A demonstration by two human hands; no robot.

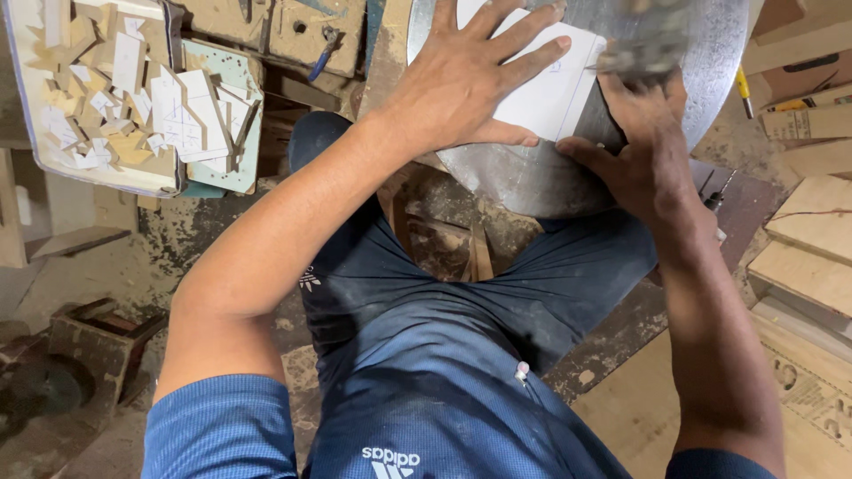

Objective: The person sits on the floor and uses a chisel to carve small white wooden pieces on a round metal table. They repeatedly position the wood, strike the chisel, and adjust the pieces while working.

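Observation:
My left hand (466, 80) lies flat, fingers spread, on a white sheet (555, 89) that rests on a round grey metal plate (524, 182). My right hand (643, 146) is at the sheet's right edge, gripping a blurred tool (643, 44) whose tip meets the sheet. The tool's shape is smeared by motion. The thumb of my right hand touches the plate near the sheet's lower corner. My knees in dark blue trousers are under the plate.
A tray (27, 106) of several small pale wooden offcuts stands at the upper left. Plywood boards (812, 239) lie at the right. A blue-handled tool (324, 53) lies on the cluttered bench at the top. A wooden box (93, 341) sits on the dusty floor at lower left.

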